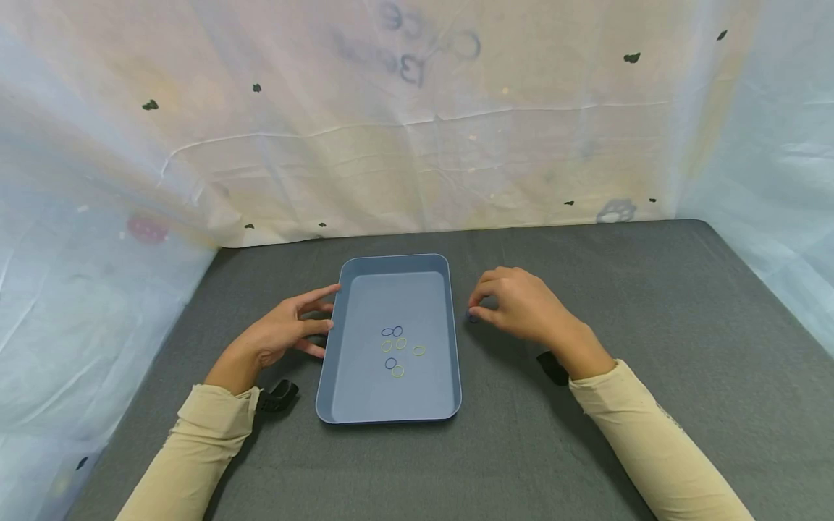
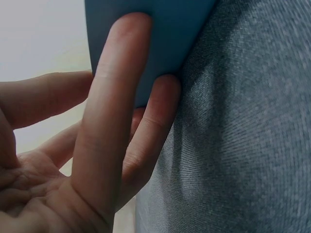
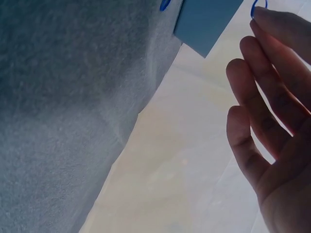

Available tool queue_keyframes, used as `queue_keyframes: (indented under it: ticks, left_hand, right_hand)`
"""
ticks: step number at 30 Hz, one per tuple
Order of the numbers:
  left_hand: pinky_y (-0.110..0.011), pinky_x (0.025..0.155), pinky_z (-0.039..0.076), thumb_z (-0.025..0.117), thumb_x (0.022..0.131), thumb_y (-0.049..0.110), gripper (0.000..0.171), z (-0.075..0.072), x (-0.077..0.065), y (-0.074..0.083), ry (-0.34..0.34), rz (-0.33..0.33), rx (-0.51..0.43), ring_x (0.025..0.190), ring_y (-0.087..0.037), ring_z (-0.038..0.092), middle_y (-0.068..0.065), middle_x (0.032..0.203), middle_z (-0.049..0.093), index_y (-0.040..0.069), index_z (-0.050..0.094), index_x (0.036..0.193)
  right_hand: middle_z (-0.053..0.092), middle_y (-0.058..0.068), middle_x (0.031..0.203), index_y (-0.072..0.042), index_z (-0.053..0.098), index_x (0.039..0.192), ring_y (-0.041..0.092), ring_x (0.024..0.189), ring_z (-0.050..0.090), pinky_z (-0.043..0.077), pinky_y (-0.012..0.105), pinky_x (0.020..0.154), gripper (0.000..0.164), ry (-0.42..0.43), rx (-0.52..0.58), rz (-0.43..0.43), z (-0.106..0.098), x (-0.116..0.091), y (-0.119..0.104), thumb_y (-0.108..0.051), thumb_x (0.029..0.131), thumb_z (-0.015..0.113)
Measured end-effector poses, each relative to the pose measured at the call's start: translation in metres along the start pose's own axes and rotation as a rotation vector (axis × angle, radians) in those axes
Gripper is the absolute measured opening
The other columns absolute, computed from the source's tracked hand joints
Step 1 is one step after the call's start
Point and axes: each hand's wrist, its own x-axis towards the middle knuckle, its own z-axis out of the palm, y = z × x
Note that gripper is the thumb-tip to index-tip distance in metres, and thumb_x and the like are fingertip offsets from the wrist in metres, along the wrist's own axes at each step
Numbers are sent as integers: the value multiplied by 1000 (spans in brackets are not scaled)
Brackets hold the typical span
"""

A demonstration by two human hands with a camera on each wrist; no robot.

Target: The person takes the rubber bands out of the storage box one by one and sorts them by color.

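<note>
My right hand (image 1: 521, 304) is just right of the blue-grey tray (image 1: 454, 362), with a thin blue rubber band (image 3: 253, 9) pinched between thumb and index finger. The other fingers are spread and slightly bent. Another blue rubber band (image 3: 164, 5) lies on the cloth beside the tray, partly cut off by the right wrist view's edge. My left hand (image 1: 283, 333) touches the tray's left side with extended fingertips. Inside the tray lie several loose bands, some dark blue (image 1: 391, 358) and some yellow (image 1: 419, 355), mostly around its middle.
Grey cloth (image 1: 684, 376) covers the table. A pale, patterned sheet (image 1: 417, 166) hangs along the back edge, with bluish sheets (image 1: 72, 289) at the sides. Black straps (image 1: 279, 396) are on both wrists.
</note>
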Motion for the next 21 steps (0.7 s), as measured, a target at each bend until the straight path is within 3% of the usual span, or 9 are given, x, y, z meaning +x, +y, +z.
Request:
queue_keyframes:
  ticks: [21]
  left_hand:
    - [-46, 78, 63, 59, 99, 6, 74, 1, -1, 1, 8, -6, 5, 109, -30, 64, -29, 158, 22, 22, 20, 161]
  right_hand:
    - [72, -6, 102, -21, 79, 90, 19, 97, 66, 56, 41, 79, 7, -45, -3, 56, 1, -1, 13, -27, 88, 78]
